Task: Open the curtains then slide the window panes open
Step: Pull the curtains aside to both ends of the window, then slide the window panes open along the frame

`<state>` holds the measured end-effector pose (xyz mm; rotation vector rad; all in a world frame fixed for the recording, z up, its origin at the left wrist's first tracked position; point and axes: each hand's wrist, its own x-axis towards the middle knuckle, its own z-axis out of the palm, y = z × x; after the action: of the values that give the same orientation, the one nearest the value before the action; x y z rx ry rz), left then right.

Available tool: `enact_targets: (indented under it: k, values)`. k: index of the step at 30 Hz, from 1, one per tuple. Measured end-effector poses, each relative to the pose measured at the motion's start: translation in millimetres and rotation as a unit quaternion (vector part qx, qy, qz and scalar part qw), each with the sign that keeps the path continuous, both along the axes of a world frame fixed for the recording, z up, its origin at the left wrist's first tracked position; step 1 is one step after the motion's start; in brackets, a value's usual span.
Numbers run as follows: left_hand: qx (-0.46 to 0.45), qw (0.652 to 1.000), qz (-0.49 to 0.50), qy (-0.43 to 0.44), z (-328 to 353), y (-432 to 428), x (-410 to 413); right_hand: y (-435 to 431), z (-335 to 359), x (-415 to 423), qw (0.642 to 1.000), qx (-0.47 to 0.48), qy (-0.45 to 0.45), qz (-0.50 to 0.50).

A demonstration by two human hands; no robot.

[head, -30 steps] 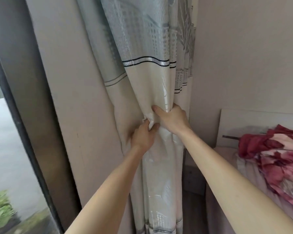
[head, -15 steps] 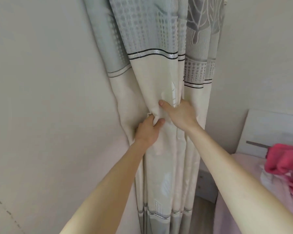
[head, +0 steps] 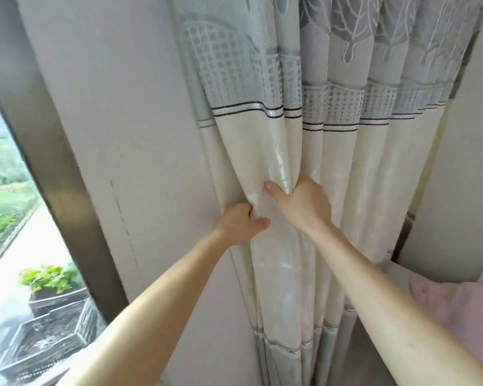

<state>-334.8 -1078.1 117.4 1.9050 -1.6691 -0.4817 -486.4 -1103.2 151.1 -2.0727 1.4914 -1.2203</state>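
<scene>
Curtain is showing cream satin in its middle band, with a faint leaf sheen running through it. Above that it's going pale grey-blue with a grid of small dots, plus white-outlined tree shapes at the top. Black-and-silver double stripes are splitting the two zones, and thinner silver lines are repeating near the hem over another grey-blue band. Wall is reading off-white with a thin dark broken line running down it. Window frame is looking dark bronze-brown. Plants outside are showing bright green. Bedding is reading pale pink.
</scene>
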Motion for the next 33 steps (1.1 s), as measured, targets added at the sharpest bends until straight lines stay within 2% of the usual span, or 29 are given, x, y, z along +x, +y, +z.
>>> enact_targets:
  k: [6,9,12,14,16,19,21,24,26,33]
  values:
    - [0.014,0.997,0.05,-0.056,2.3,128.4,65.5,99.8,-21.5,62.1,0.995,-0.051,0.076,0.029]
    - [-0.006,0.995,0.067,-0.076,5.4,196.0,103.1,154.4,-41.7,101.3,0.989,-0.134,0.046,0.044]
    - [-0.014,0.998,0.062,-0.018,10.0,271.6,144.0,214.0,-55.0,147.1,0.976,-0.197,-0.01,0.096]
    - [-0.004,0.994,0.105,-0.029,12.7,320.2,177.1,250.3,-64.6,177.6,0.961,-0.242,-0.051,0.126]
    - [0.003,0.984,0.17,-0.05,12.6,372.0,214.6,290.8,-75.2,211.5,0.938,-0.322,-0.02,0.122]
    - [0.023,0.967,0.245,-0.07,11.6,446.5,260.7,357.3,-85.5,265.5,0.884,-0.446,0.041,0.134]
    - [0.041,0.951,0.294,-0.081,12.0,492.7,285.0,396.3,-80.9,301.3,0.861,-0.472,0.061,0.182]
    - [0.061,0.916,0.387,-0.089,13.3,571.8,322.1,448.2,-71.4,357.0,0.849,-0.456,0.098,0.247]
    - [0.072,0.88,0.461,-0.089,14.8,637.8,346.6,491.6,-65.1,396.2,0.826,-0.458,0.098,0.315]
    - [0.096,0.781,0.614,-0.07,20.8,779.3,374.7,599.5,-58.1,475.4,0.748,-0.439,0.168,0.468]
